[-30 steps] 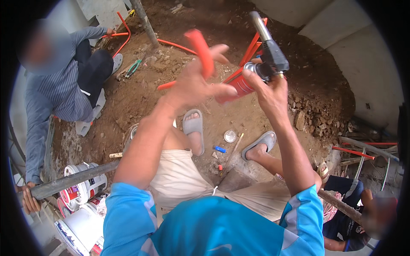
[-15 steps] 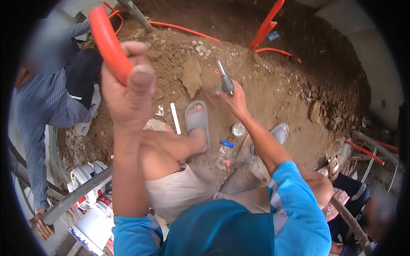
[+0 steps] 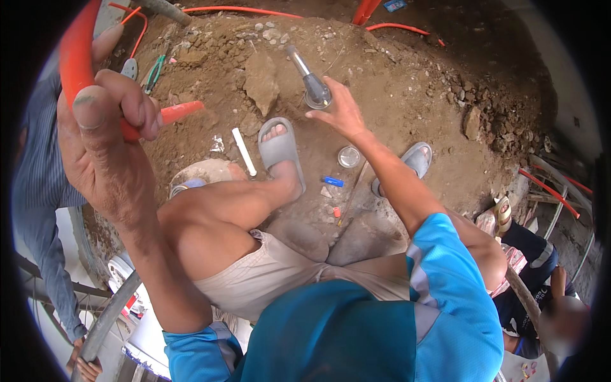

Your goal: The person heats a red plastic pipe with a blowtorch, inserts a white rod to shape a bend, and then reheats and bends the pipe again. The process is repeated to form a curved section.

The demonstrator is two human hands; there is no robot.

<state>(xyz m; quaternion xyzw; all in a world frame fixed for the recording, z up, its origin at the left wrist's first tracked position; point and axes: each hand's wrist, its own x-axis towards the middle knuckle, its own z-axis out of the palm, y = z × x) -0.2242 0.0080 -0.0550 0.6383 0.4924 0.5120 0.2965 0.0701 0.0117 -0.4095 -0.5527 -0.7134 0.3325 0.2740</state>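
My left hand, raised at the left, is closed round an orange plastic pipe. The pipe curves up past the thumb. Another orange stretch comes out below the fingers toward the right; the hand hides whether both are one piece. Ahead of me a gas torch with a metal nozzle and dark body stands over the dirt. Beside it is my right hand, thumb and forefinger spread apart, not wrapped round the torch.
On the dirt lie a white tube, a round clear container, a blue lighter-like item and green-handled pliers. A grey metal bar crosses at lower left. One person is at left, another at lower right.
My left hand has swung left with the pipe and turned, showing the second orange stretch. My right hand has opened and drawn slightly right of the torch. The view has shifted too.
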